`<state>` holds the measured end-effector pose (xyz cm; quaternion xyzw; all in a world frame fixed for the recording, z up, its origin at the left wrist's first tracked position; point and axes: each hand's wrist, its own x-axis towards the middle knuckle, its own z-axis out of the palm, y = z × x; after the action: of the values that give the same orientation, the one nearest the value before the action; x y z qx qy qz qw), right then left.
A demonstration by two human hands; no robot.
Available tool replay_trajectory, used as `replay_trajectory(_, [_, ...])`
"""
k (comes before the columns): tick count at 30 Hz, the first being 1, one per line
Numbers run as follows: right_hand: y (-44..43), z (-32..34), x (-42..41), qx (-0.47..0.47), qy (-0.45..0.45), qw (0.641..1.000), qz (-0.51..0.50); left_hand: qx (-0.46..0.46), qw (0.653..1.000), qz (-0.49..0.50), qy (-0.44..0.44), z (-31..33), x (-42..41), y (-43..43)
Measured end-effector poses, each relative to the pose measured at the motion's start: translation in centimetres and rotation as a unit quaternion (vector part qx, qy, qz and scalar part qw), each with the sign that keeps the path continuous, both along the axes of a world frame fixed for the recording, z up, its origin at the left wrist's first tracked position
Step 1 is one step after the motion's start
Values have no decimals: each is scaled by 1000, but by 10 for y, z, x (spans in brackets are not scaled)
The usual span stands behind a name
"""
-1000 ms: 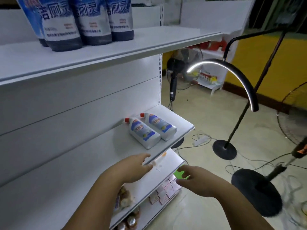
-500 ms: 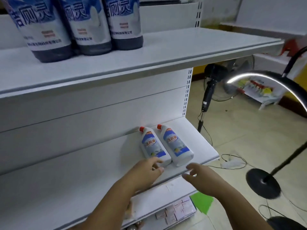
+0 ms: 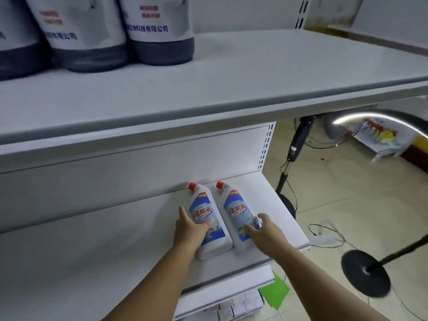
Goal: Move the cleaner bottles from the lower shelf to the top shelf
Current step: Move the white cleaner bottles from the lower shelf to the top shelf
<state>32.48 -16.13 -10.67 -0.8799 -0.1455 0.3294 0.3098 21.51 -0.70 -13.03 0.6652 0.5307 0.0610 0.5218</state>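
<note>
Two white cleaner bottles with red caps and blue labels lie side by side on the lower shelf (image 3: 284, 218), caps toward the back panel. My left hand (image 3: 188, 229) wraps round the left bottle (image 3: 203, 205), thumb across its label and fingers down its left side. My right hand (image 3: 264, 232) lies over the lower part of the right bottle (image 3: 236, 207), thumb on the label and fingers along its right side. Several larger cleaner bottles (image 3: 159, 31) with dark bases stand at the left of the top shelf (image 3: 278, 72).
The top shelf's front edge juts out above the lower shelf. A still lower shelf (image 3: 231, 295) holds small boxes. To the right on the tiled floor stand a curved lamp (image 3: 375, 117), a black round stand base (image 3: 366, 273), a fan and loose cables.
The view has moved closer to the shelf. Both hands reached forward from the shelf's front edge and now sit on the two lying bottles, one hand on each.
</note>
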Motion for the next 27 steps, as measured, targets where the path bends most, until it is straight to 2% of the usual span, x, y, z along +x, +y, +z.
replay_trajectory(4, [10,-6,18,-10,-6,999,30,-100,993,61,-5,9,11,0])
replay_trajectory(7, [13,-10,31,5,76,996,36,-128,990,62,2,22,11,0])
replay_trajectory(10, [15,-8,32,47,90,993,55,-146,987,64,5,28,9,-6])
replay_trajectory(12, [15,-7,30,79,92,991,62,-157,984,84,-14,27,4,-11])
replay_trajectory(15, [14,-4,23,117,145,977,103,-166,971,153,-76,32,-23,-26])
replay_trajectory(18, [19,-2,5,156,212,953,147,-162,950,218,-156,42,-71,-44])
replay_trajectory(21, [32,11,-31,187,240,924,231,-150,919,291,-218,59,-128,-63])
replay_trajectory(27, [53,64,-146,236,280,828,424,-73,846,405,-338,114,-252,-111])
